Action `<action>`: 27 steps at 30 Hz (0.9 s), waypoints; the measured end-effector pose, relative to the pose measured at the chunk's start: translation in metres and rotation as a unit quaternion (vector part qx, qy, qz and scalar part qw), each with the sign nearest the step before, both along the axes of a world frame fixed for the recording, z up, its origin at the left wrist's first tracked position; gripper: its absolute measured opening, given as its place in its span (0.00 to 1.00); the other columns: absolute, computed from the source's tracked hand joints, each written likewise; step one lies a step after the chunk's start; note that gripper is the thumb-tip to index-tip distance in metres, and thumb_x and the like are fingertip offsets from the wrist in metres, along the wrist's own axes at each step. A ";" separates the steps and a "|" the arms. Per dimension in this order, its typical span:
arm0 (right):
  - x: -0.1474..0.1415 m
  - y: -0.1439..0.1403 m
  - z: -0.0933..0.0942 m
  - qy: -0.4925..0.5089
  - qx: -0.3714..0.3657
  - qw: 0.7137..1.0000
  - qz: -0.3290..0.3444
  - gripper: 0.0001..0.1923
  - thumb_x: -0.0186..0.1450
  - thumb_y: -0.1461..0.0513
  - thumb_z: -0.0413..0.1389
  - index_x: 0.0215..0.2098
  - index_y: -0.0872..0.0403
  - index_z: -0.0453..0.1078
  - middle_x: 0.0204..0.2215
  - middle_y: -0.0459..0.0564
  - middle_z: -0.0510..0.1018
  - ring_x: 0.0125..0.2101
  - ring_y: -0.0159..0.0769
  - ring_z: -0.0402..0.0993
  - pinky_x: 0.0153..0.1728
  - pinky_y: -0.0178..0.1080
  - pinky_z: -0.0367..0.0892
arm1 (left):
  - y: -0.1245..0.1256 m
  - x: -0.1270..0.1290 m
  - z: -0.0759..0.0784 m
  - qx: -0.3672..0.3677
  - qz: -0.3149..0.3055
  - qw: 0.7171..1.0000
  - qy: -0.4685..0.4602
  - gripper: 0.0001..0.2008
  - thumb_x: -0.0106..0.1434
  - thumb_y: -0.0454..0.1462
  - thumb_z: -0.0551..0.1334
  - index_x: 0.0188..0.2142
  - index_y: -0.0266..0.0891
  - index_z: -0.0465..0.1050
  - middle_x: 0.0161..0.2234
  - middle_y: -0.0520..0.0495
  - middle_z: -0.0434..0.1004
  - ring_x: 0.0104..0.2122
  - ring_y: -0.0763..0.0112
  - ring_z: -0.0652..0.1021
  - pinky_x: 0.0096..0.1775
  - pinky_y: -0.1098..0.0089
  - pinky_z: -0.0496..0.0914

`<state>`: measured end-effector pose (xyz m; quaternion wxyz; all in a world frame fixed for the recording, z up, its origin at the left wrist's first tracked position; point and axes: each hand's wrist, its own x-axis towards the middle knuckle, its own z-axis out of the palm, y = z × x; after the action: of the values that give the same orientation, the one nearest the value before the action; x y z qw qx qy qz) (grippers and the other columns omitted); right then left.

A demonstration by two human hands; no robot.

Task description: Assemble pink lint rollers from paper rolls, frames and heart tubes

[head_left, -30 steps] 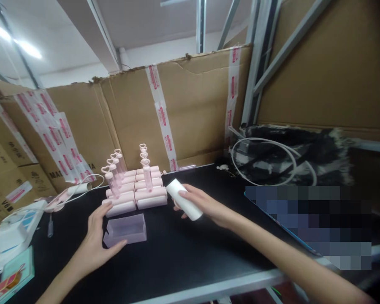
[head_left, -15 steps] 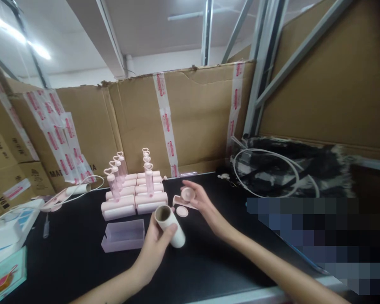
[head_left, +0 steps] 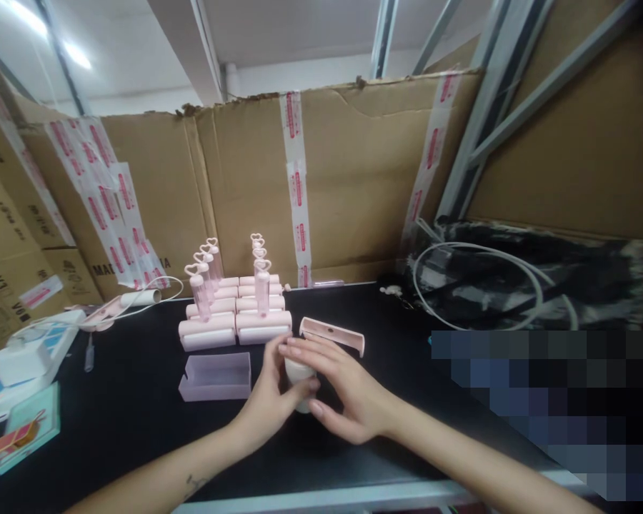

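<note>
My left hand is wrapped around a white lint roller refill, held nearly upright above the black table. My right hand is cupped over the refill's upper end, with the fingers across the top and the thumb low at its side. The palm and fingers hide most of that end, so I cannot see how any cap sits there. Just behind my hands lies a pink curved roller cover. To the left stand several pink lint rollers in two rows, some bearing clear tubes with heart-shaped loops.
A translucent lilac tray lies left of my hands. Further left are a white plug adapter, a teal box and another white roll by a cable. Cardboard walls the back; a black bag with a coiled cable lies right.
My right hand has brought the round pale cap from beside the refill onto its upper end. The refill's open end is now covered. The pink disc on the table no longer shows.
</note>
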<state>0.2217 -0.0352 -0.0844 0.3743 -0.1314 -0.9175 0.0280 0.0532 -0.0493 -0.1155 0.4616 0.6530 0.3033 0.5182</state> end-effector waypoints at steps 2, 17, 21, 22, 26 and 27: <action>0.000 -0.002 0.000 0.003 -0.003 1.000 0.006 0.33 0.60 0.63 0.51 0.62 0.51 0.47 0.58 0.55 0.63 0.59 0.46 0.55 0.58 0.52 0.52 | -0.001 -0.001 0.008 0.045 0.026 0.998 0.026 0.37 0.56 0.33 0.62 0.59 0.44 0.41 0.56 0.41 0.60 0.57 0.61 0.63 0.59 0.57 0.55; 0.016 0.040 -0.008 -0.183 0.032 0.939 -0.288 0.09 0.62 0.60 0.54 0.37 0.57 0.73 0.49 0.59 0.70 0.49 0.48 0.63 0.51 0.52 0.55 | -0.005 -0.026 0.056 0.199 0.068 0.918 0.336 0.10 0.59 0.38 0.58 0.42 0.43 0.71 0.40 0.45 0.71 0.42 0.61 0.74 0.47 0.64 0.66; 0.014 0.041 -0.013 -0.232 -0.029 0.949 -0.212 0.07 0.64 0.65 0.51 0.35 0.57 0.71 0.36 0.54 0.75 0.40 0.39 0.69 0.42 0.41 0.62 | 0.008 -0.038 0.060 0.056 0.142 0.984 0.087 0.16 0.54 0.41 0.65 0.41 0.41 0.67 0.36 0.48 0.73 0.37 0.64 0.75 0.38 0.69 0.69; 0.014 0.040 -0.011 -0.228 -0.051 0.954 -0.187 0.07 0.63 0.66 0.51 0.35 0.56 0.70 0.33 0.52 0.75 0.37 0.37 0.69 0.40 0.38 0.63 | 0.011 -0.040 0.062 -0.001 0.157 0.988 0.006 0.18 0.52 0.42 0.66 0.40 0.41 0.66 0.36 0.48 0.74 0.36 0.66 0.75 0.35 0.70 0.69; 0.014 0.028 0.002 -0.081 -0.158 0.974 -0.138 0.03 0.61 0.65 0.52 0.32 0.54 0.67 0.28 0.48 0.73 0.30 0.34 0.70 0.34 0.35 0.63 | 0.018 -0.042 0.065 -0.141 0.168 0.951 -0.219 0.18 0.50 0.44 0.67 0.35 0.37 0.66 0.34 0.50 0.73 0.30 0.73 0.74 0.34 0.73 0.70; 0.013 0.024 0.005 -0.012 -0.196 0.973 -0.124 0.04 0.63 0.64 0.49 0.32 0.54 0.65 0.27 0.47 0.72 0.29 0.33 0.69 0.33 0.35 0.63 | 0.019 -0.040 0.063 -0.155 0.162 0.943 -0.247 0.16 0.51 0.43 0.67 0.34 0.37 0.66 0.32 0.50 0.72 0.29 0.74 0.74 0.34 0.73 0.70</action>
<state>0.2348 -0.0111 -0.0794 0.3306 -0.3153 -0.8753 0.1588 0.0128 -0.0299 -0.0522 0.5273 0.3665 0.3584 0.6776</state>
